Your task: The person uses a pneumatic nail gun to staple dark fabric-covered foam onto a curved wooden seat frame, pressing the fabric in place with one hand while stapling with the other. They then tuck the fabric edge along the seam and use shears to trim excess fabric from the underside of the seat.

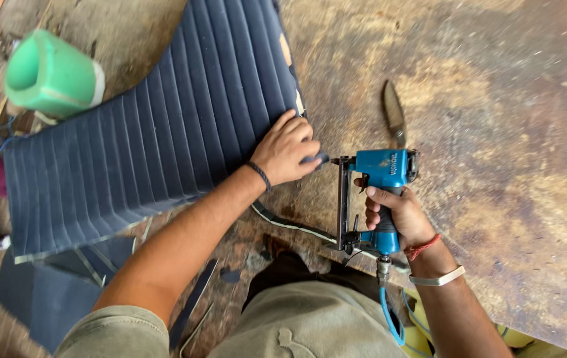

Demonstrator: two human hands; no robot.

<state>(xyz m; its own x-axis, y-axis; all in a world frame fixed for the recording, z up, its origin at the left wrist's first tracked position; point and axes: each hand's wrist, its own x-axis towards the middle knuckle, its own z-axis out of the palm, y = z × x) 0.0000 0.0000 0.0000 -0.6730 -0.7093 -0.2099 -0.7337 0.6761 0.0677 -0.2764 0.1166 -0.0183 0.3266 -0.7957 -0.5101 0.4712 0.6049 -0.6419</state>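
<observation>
Left hand (288, 150): palm down, fingers curled loosely and pressed on the corner of a dark blue ribbed cover (151, 132). It grips nothing; it pins the fabric to the bench. The fingertips sit at the cover's edge, just beside the stapler's nose. A dark band circles that wrist.

Right hand (396, 212): closed tight around the handle of a blue air stapler (373, 199). The index finger lies near the trigger; whether it presses cannot be told. The stapler's long black magazine runs down toward the person's body, on the thumb side of this hand. Its nose points at the left fingertips. A blue hose (389, 315) leaves the handle base, below the wrist, and runs out of view. A red thread and a pale bangle sit on that wrist.

Cover: it spreads from the left hand away to that hand's outer side, lying flat with parallel stitched ribs. A thin piped strip (290, 224) trails under the left forearm toward the stapler.

Beyond the right hand, past the stapler's head, a pair of scissors (394, 113) lies closed on the board, apart from both hands.

Far out past the left hand, a green foam roll (51, 74) rests at the cover's far edge.

Surface: a worn, stained brown board (495, 99), scuffed and blotched. Dark blue offcuts (51, 292) lie below the left elbow. The room beyond the bench is not visible.
</observation>
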